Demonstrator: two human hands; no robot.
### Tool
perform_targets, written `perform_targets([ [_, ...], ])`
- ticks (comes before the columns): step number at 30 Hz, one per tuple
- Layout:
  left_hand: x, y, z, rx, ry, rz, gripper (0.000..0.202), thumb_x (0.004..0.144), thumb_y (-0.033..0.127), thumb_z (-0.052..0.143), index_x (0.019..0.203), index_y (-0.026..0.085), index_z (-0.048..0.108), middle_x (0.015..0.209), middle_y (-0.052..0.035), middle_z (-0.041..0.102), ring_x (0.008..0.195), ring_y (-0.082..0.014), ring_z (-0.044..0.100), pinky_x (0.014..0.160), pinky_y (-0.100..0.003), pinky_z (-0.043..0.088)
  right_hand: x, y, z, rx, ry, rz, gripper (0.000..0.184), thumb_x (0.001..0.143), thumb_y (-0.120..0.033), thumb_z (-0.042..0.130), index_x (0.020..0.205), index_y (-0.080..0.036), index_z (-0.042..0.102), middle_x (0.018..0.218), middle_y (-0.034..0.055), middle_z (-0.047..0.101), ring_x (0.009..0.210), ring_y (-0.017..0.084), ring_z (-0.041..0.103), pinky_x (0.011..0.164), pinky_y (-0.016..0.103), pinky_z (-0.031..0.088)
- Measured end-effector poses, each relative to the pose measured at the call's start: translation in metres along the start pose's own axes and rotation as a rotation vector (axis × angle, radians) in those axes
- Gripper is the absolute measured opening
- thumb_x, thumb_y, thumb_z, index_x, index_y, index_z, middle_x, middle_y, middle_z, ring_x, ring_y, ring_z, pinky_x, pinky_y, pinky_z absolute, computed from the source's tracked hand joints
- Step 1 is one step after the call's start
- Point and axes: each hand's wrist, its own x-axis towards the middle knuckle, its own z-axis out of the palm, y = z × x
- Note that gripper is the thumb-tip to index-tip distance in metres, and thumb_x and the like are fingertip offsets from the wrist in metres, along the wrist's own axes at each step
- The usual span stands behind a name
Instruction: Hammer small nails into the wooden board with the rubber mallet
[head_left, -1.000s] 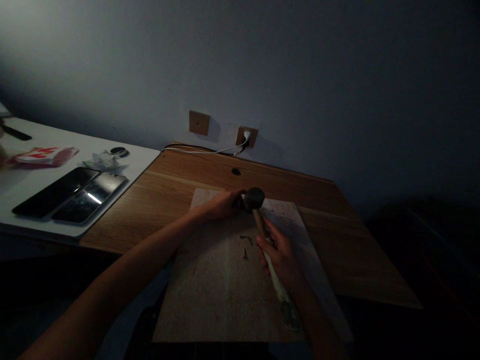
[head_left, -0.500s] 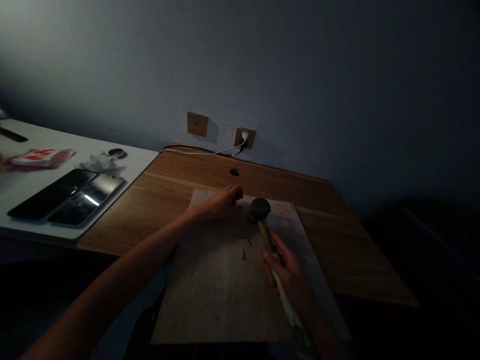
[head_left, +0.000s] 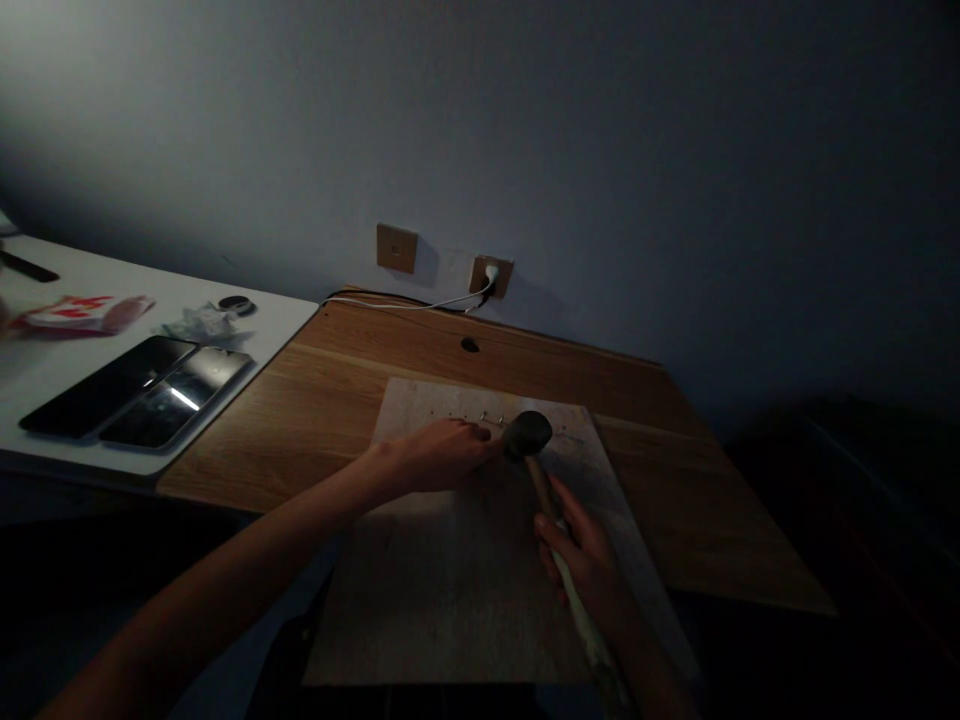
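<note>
My right hand (head_left: 581, 550) is wrapped round the handle of a mallet (head_left: 527, 434) with a dark, rounded head and a pale wooden grip. The head is held over a flat wooden board (head_left: 405, 600). My left hand (head_left: 439, 455) is over the board, just left of the head, with its fingers curled together; anything in them is hidden. Beyond the left hand, two small shiny nails (head_left: 484, 415) show near the board's far edge, in line with several small dark spots (head_left: 450, 414). I cannot tell whether those spots are holes or nail heads.
The board lies on a wooden desk (head_left: 285, 400) and overhangs its near edge. On a white table (head_left: 150, 465) at left are two dark-screened devices (head_left: 161, 405), a red and white packet (head_left: 82, 313) and crumpled plastic (head_left: 202, 322). Cables (head_left: 405, 303) run to a wall socket (head_left: 491, 275).
My left hand has come nearer and lower, uncovering the far row of nails and spots and covering the loose nails seen mid-board. The mallet has shifted slightly right and nearer.
</note>
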Motion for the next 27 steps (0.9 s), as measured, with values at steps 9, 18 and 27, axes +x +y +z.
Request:
perform_targets([
  [9,-0.014,-0.031,-0.014,-0.009,-0.057,-0.192,0.007,0.085,0.018,0.062,0.091,0.016,0.066,0.094,-0.0090,0.069,0.080,-0.0216,0.067,0.070,-0.030,0.048,0.000,0.003,0.000,0.007,0.009,0.003,0.087,0.086,-0.056,0.066,0.158,-0.017,0.036,0.052,-0.0090,0.046,0.038,0.010,0.040,0.033,0.018,0.034],
  [18,-0.003,-0.056,-0.018,-0.230,0.099,-0.183,0.015,0.084,0.006,0.059,0.087,0.016,0.069,0.088,-0.0051,0.070,0.076,-0.0159,0.065,0.069,-0.024,0.045,-0.002,-0.002,0.001,0.025,-0.006,0.002,0.087,0.086,-0.054,0.067,0.158,-0.017,0.034,0.053,-0.0090,0.046,0.040,0.010,0.040,0.034,0.018,0.035],
  [27,0.005,-0.081,0.004,-0.397,0.165,-0.190,0.019,0.082,0.007,0.062,0.090,0.017,0.075,0.084,-0.0023,0.072,0.071,-0.0124,0.065,0.070,-0.022,0.047,-0.002,-0.001,0.001,0.017,-0.006,0.006,0.088,0.088,-0.055,0.064,0.160,-0.017,0.032,0.050,-0.0091,0.045,0.039,0.011,0.040,0.034,0.018,0.035],
])
